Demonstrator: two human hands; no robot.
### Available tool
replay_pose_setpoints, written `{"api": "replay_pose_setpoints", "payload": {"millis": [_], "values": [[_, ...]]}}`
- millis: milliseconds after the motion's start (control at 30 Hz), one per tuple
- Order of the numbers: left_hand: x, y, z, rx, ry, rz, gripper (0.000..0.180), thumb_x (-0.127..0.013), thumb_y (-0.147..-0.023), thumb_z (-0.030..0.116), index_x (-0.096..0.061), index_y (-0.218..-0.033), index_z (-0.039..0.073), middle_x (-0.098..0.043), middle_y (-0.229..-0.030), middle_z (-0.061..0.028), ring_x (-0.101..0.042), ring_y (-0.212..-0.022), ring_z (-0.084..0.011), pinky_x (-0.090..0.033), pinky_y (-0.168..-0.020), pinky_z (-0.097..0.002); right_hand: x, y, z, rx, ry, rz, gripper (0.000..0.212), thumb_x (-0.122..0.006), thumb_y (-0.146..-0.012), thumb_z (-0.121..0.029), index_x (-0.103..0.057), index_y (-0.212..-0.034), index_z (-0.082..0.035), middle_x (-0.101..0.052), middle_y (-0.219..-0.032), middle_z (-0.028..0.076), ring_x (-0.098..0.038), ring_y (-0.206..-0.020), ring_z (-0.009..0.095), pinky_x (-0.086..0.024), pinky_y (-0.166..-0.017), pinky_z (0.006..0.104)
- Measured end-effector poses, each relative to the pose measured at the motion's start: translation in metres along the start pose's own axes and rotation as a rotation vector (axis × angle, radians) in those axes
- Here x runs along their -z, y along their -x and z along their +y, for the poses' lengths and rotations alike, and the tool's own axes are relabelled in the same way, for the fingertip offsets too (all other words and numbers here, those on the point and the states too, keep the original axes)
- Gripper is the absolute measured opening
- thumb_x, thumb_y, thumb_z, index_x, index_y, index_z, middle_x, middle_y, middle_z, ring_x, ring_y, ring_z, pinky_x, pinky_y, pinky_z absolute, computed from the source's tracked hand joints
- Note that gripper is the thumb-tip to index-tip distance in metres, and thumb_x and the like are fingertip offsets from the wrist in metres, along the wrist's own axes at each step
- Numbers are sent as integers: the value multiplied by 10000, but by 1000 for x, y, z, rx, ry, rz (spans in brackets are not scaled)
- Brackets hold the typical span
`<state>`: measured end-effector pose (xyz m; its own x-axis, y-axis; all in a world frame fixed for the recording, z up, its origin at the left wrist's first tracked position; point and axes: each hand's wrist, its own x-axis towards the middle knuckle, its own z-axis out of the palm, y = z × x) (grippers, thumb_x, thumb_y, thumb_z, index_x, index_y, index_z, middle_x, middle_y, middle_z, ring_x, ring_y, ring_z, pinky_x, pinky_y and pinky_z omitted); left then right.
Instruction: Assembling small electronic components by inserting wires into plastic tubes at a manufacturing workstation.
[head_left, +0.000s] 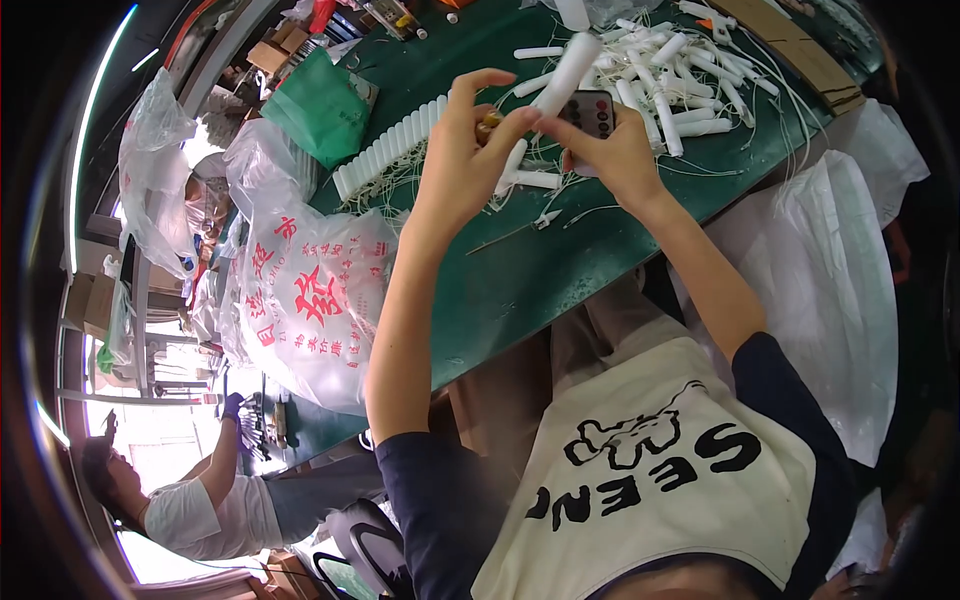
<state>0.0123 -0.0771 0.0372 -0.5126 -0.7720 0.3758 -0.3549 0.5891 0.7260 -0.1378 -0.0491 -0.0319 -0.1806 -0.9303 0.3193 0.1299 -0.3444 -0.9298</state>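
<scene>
My left hand (468, 145) is closed round the lower end of a white candle-like tube (570, 72), which tilts up and to the right above the table. A small gold-coloured piece (489, 121) shows between its fingers; what it is I cannot make out. In my right hand (622, 155) is a dark remote control (590, 113) with round buttons, partly covered by the fingers. The right thumb reaches across to the tube's base. Below the hands, another white tube (535, 179) and thin white wires lie on the green table (490, 300).
A heap of white tubes with wires (690, 85) covers the far right of the table. Left of my hands stands a row of white tubes (385, 150), near a green bag (318, 105). A printed plastic bag (320, 300) bulges at the left edge. Another person (230, 510) works at lower left.
</scene>
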Motion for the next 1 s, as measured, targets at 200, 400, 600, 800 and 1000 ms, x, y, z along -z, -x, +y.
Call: {"api": "replay_pose_setpoints", "payload": {"millis": [200,400,600,800,1000], "values": [[4,24,-12,-2,-218,54,350,-727,-728,193,-568,-1014,69,-360,-537,23,-328,-485,-66,-279,-460,-220,2,-2,-3,20,-102,104,221,-650,-811,-202,-621,-813,16,-584,-659,25,-534,-512,88,-431,-483,220],[8,22,-23,9,-212,62,245,-704,-753,171,-633,-960,62,-330,-511,19,-295,-477,-58,-255,-452,-226,2,-2,-5,56,-174,75,237,-636,-821,-223,-625,-818,14,-590,-667,30,-526,-528,86,-422,-488,222],[10,23,-29,24,-148,-2,163,-684,-772,154,-658,-895,50,-337,-500,26,-295,-478,-48,-244,-448,-221,11,-2,-2,9,-180,33,246,-669,-797,-207,-601,-923,-7,-648,-795,41,-553,-624,60,-487,-520,230],[8,21,-30,-4,-204,80,131,-665,-786,141,-659,-863,36,-364,-496,25,-302,-470,-40,-247,-438,-222,9,1,-1,38,-143,59,245,-634,-821,-236,-633,-849,8,-564,-643,11,-514,-534,81,-413,-495,219],[15,15,-36,107,-1,231,206,-657,-810,188,-648,-852,-14,-435,-555,51,-327,-515,-15,-249,-458,-196,11,5,3,-18,-169,105,215,-633,-817,-221,-609,-811,-7,-559,-633,19,-518,-529,93,-420,-499,228]]}}
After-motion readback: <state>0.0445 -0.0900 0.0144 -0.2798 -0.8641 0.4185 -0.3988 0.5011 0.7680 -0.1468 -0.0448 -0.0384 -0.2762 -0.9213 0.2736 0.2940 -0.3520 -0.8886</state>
